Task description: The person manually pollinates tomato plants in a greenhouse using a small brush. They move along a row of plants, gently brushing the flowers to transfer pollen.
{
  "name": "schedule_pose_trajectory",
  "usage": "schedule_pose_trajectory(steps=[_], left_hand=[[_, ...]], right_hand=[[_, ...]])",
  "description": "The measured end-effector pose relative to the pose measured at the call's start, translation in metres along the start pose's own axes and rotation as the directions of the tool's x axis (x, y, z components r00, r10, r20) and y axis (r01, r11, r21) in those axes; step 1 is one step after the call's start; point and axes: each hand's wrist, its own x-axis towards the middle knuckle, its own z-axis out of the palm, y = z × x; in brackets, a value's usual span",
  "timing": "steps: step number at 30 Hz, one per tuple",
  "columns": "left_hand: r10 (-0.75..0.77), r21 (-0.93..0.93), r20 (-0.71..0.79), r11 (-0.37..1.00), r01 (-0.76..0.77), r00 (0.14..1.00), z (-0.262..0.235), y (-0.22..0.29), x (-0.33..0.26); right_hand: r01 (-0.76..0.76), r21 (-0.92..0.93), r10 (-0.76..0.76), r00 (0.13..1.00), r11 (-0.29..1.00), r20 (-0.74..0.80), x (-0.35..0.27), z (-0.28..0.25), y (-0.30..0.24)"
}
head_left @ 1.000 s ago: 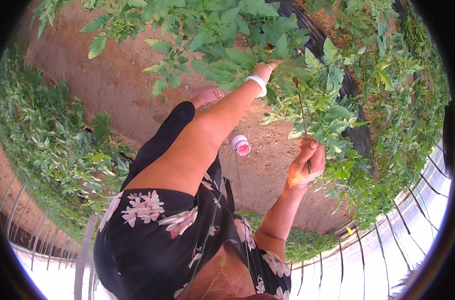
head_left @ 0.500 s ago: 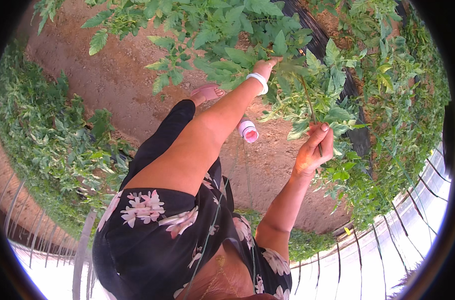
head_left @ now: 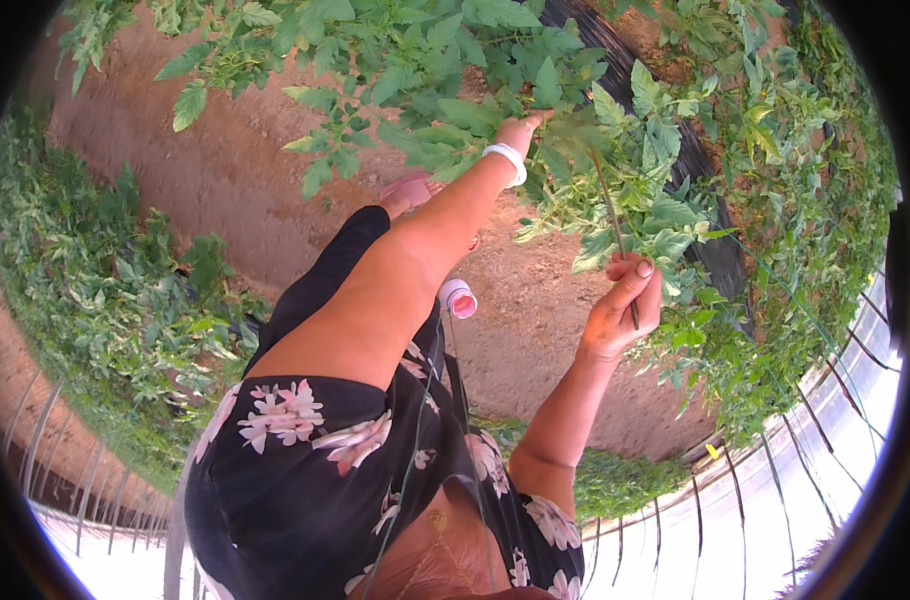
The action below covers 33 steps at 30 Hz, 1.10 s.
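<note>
My left hand [head_left: 518, 131] reaches in among the leaves of a tomato plant [head_left: 445, 70], its fingers drawn together at the foliage; what they grip is hidden. A white band [head_left: 508, 163] circles that wrist. My right hand [head_left: 623, 308] is closed around a thin brown stick [head_left: 609, 205], between thumb and fingers. The stick slants up and left toward the leaves near my left hand, where its far end is blurred. Below my left forearm, a small white jar [head_left: 459, 298] with pinkish-red inside hangs on thin strings.
Bare brown soil [head_left: 535, 300] lies between the plant rows. A strip of black plastic sheeting [head_left: 710, 225] runs under the plants on the right. Another leafy row [head_left: 125, 290] stands at the left. Thin green strings [head_left: 815, 340] cross at the right.
The jar has swung left and slightly toward me. Both hands have shifted slightly left in the picture, keeping the same pose, with the stick still in my right hand.
</note>
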Motion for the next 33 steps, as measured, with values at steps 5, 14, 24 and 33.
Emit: schedule_pose_trajectory(steps=[5,14,24,33], left_hand=[[-0.138,0.026,-0.054,0.99,0.14,0.989,0.0,-0.001,0.006],[-0.037,0.194,-0.022,0.98,0.04,0.999,-0.005,0.012,-0.004],[0.181,0.57,0.079,0.799,-0.193,0.98,-0.05,0.018,-0.028],[-0.198,0.671,0.044,-0.72,-0.176,0.979,-0.163,-0.018,-0.132]], right_hand=[[-0.129,0.033,0.127,0.991,0.991,0.051,-0.002,0.009,0.012],[-0.334,0.321,0.417,0.877,0.886,-0.237,-0.077,-0.06,-0.031],[-0.112,0.956,0.883,0.425,0.271,-0.2,-0.184,-0.164,-0.011],[0.006,0.999,0.924,0.381,0.038,-0.038,-0.255,-0.237,0.069]])
